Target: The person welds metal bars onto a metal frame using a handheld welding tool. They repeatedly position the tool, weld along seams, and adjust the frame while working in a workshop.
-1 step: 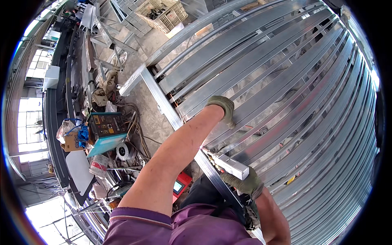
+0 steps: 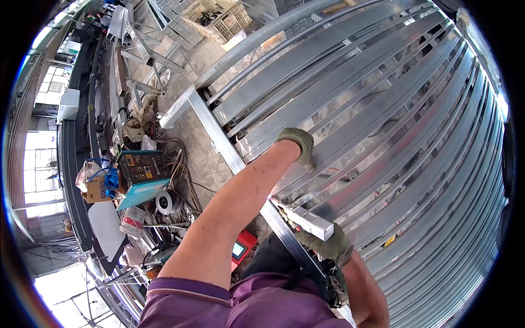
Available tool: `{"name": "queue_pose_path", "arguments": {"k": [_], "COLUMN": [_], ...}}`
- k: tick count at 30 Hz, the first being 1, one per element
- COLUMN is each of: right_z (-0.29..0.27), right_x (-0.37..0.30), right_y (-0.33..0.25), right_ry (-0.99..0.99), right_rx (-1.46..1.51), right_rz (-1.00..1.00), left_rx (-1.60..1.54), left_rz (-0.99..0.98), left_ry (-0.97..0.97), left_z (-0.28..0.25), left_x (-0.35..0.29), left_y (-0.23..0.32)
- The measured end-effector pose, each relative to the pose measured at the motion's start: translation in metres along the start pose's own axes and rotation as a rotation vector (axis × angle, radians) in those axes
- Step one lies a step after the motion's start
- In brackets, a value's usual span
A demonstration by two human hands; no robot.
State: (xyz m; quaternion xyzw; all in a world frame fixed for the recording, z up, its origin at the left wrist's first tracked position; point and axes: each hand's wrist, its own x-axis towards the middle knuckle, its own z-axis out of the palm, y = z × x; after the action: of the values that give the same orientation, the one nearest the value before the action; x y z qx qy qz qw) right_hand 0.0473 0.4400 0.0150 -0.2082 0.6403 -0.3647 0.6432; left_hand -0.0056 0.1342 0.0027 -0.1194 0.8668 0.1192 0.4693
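In a green work glove, my left hand (image 2: 299,146) bears down on a galvanized metal slat (image 2: 273,136) of a large frame, its fingers bent over the slat. My right hand (image 2: 330,246), gloved alike, is closed around a handheld welding gun (image 2: 310,222) with a silver box-shaped body. The gun's nozzle points to the joint between the slat ends and the near side rail (image 2: 284,232), where a small bright spot shows. My left forearm crosses above the rail. The undersides of the slats and the right fingers' grip are partly hidden.
A welding machine (image 2: 143,168) with a teal front stands left among cables and a wire spool (image 2: 164,202). Close to my legs is a red box with a lit screen (image 2: 239,250). Beyond the frame sits a cream plastic crate (image 2: 232,24). Metal stands (image 2: 145,54) rise at far left.
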Motion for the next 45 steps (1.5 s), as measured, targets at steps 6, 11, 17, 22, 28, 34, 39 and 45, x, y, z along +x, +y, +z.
{"name": "queue_pose_path", "arguments": {"k": [6,11,17,22,28,34,39,45], "right_z": [0.001,0.002,0.001,-0.001,-0.002,-0.002,-0.001,0.004], "right_x": [-0.003,0.000,-0.005,-0.006,-0.010,-0.011,-0.011,-0.011], "right_y": [-0.002,0.016,0.010,0.009,0.004,0.008,0.013,0.035], "right_ry": [-0.012,0.019,0.022,-0.001,-0.020,0.007,-0.005,0.041], "right_rx": [0.070,-0.032,-0.025,-0.037,0.042,-0.003,0.034,0.049], "right_rz": [0.008,-0.047,-0.050,-0.032,0.042,0.050,0.032,-0.081], "left_rx": [0.011,0.004,0.002,0.004,-0.002,0.006,0.020,0.006], "left_rz": [-0.006,-0.010,-0.012,-0.019,-0.021,-0.023,-0.028,-0.024], "left_ry": [0.040,0.048,0.041,0.032,0.023,0.020,0.032,0.025], "left_z": [0.009,0.007,0.006,0.004,-0.001,-0.001,0.006,0.005], "left_x": [0.004,0.003,0.002,-0.002,-0.006,-0.004,0.001,0.001], "left_y": [-0.005,-0.003,-0.002,-0.001,0.001,0.002,-0.003,-0.001]}}
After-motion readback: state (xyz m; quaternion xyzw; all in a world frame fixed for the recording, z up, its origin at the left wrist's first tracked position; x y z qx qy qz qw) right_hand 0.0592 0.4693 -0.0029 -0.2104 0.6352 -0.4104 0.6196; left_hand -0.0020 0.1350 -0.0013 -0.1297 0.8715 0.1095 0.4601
